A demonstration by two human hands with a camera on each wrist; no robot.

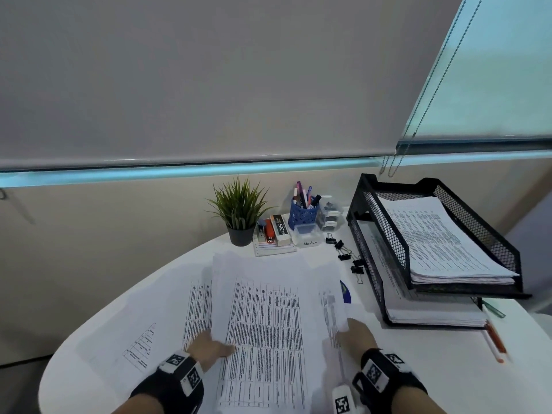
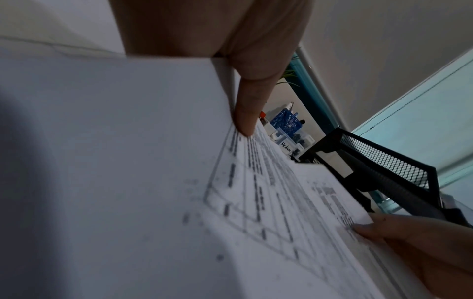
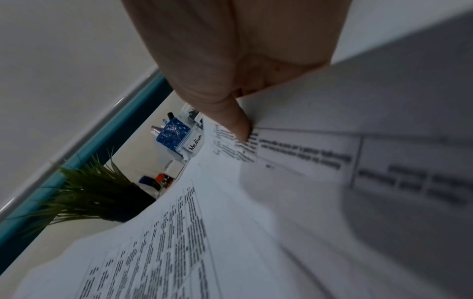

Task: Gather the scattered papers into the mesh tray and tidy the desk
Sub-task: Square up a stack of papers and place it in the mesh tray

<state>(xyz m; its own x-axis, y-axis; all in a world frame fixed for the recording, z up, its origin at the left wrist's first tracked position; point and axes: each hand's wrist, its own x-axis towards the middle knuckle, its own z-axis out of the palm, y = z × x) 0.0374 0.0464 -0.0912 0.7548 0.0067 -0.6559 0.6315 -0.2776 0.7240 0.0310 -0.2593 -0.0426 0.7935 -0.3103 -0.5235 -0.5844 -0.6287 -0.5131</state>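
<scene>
Printed sheets (image 1: 263, 324) lie across the white desk (image 1: 433, 369), the top ones lifted a little. My left hand (image 1: 215, 348) pinches their left edge; the thumb (image 2: 245, 113) is on top and the fingers are hidden beneath. My right hand (image 1: 352, 327) pinches the right edge of the sheets (image 3: 294, 182), its thumb (image 3: 238, 121) on the print. The black two-tier mesh tray (image 1: 385, 234) stands to the right, with a paper stack in each tier. Another sheet (image 1: 140, 339) lies flat at the left.
At the back stand a potted plant (image 1: 240, 216), a stapler tray (image 1: 273, 234), a blue pen cup (image 1: 303, 215) and a clear box marked Medium (image 1: 307, 236). Binder clips (image 1: 348, 255) lie beside the tray. Pens (image 1: 495, 339) lie at the right edge.
</scene>
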